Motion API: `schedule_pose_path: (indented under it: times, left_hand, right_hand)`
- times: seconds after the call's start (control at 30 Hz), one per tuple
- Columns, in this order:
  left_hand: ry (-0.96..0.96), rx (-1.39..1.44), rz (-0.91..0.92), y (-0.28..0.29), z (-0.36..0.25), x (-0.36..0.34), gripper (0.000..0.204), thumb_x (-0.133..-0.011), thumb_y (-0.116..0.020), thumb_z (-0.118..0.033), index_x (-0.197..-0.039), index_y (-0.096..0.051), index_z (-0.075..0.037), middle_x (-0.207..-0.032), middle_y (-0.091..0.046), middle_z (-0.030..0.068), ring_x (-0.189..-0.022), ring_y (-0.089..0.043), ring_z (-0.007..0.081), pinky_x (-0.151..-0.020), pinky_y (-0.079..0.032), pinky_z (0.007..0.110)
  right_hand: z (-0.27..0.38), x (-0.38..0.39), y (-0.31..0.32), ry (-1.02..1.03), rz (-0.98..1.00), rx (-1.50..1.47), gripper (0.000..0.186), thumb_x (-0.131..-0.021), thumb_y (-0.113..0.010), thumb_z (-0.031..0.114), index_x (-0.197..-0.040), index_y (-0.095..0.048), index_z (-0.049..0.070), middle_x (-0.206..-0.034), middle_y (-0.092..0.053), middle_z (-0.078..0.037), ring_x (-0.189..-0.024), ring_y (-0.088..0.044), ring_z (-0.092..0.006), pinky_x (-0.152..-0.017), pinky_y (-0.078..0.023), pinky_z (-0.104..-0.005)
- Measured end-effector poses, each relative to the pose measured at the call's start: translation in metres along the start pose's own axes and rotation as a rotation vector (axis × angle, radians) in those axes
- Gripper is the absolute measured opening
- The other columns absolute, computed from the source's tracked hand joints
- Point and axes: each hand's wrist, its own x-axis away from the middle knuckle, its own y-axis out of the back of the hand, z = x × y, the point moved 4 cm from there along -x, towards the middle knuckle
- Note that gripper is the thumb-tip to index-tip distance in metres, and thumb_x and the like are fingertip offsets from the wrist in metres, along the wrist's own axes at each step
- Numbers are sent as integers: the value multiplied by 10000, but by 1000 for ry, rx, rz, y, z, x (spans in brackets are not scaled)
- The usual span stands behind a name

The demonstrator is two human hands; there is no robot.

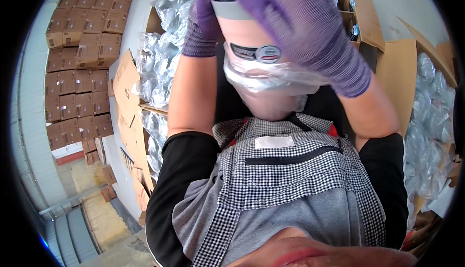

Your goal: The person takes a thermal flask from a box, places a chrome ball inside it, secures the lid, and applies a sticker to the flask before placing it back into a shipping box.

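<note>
A pink, cup-like container (pixel 246 28) with a grey rim stands upright between my hands, close to my apron. It has a dark label and a round sticker on its side. A crumpled clear plastic bag (pixel 271 75) is bunched around its lower part. My left hand (pixel 208 17), in a purple knit glove, is closed on the left of the rim. From the right, my right hand (pixel 300 24) in a matching glove reaches across the top, its fingers bent over the rim. Those fingertips are partly hidden and slightly blurred.
Open cartons of clear-bagged items stand left (pixel 157 68) and right (pixel 428 107). A divided cardboard box (pixel 365 12) lies ahead on the right. Brown cartons (pixel 80 73) are stacked at the far left. A cardboard flap (pixel 127 87) juts out near my left arm.
</note>
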Motion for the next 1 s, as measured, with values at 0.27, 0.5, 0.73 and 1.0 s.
schedule_pose_path:
  times: [0.27,0.5,0.73,1.0]
  left_hand:
    - [-415,-1060,-29,-55,-41,13,461,-1004,-587,-374,-1081,-762,46,-994,-747,143,-939,-682,226,-931,-511,324]
    - [-483,-471,292,39,-2,-17,651,-992,-507,-599,-920,-740,5,-966,-707,151,-1164,-579,308,-1104,-379,468]
    - [-348,-939,21,-50,-57,30,435,-1046,-512,-281,-1204,-697,80,-1180,-724,159,-1201,-628,244,-1056,-455,386]
    - [-616,-1016,225,10,-30,20,483,-954,-623,-430,-975,-788,23,-991,-755,174,-1181,-610,350,-1150,-355,487]
  right_hand:
    - [-125,26,-31,-146,-72,-925,439,-1063,-408,285,-1057,-709,-34,-1050,-735,-177,-1080,-675,-253,-1014,-503,-361]
    - [-33,26,-8,-26,-195,-83,189,-1009,-575,102,-979,-695,-39,-929,-706,-181,-862,-685,-306,-851,-536,-377]
    - [-141,5,-51,-693,145,-1522,503,-1096,-391,314,-1117,-686,-93,-1123,-733,-160,-1043,-687,-249,-1032,-501,-369]
    - [-94,43,-25,-217,70,-747,346,-1003,-505,267,-1017,-636,-53,-999,-674,-162,-972,-656,-273,-984,-490,-375]
